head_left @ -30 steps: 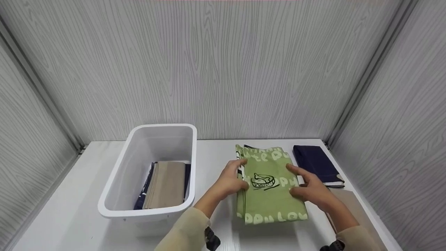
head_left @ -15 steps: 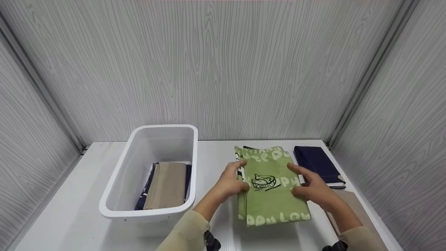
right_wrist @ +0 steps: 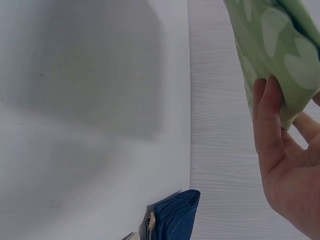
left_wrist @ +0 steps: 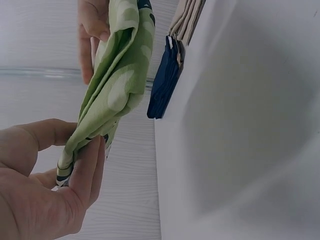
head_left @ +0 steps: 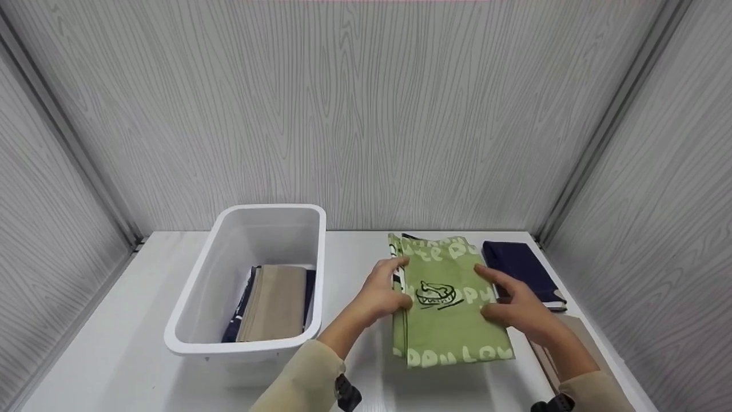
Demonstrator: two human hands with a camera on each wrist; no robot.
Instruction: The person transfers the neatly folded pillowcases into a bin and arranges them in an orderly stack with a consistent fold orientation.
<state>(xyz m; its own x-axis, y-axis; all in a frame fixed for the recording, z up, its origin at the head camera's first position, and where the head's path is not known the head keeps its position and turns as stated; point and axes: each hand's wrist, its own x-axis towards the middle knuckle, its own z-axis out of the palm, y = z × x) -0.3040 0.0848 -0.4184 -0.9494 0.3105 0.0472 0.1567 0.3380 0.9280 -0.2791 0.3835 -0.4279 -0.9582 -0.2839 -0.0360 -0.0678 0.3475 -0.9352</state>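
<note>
A folded green cloth (head_left: 446, 332) with pale lettering and a black drawing is held up over the white table, its shadow falling below. My left hand (head_left: 380, 294) grips its left edge, thumb in front. The right hand (head_left: 517, 306) holds the opposite edge between thumb and fingers. In the left wrist view, the left hand (left_wrist: 55, 180) pinches the layered edge of the green cloth (left_wrist: 120, 85), and the other hand shows beyond. From the right wrist, the right hand's fingers (right_wrist: 270, 110) lie along the cloth's underside; its thumb is mostly hidden.
A white plastic bin (head_left: 280, 234) stands at left, with folded beige cloth (head_left: 277, 303) and navy cloth inside. At right on the table (head_left: 114, 303) lie a folded navy cloth (head_left: 517, 266) and a beige cloth (head_left: 584, 339), partly behind my right arm. Panels enclose the back and sides.
The green cloth and both hands have shifted slightly to the right. Both hands keep the same hold, and the bin and other cloths stay in place.
</note>
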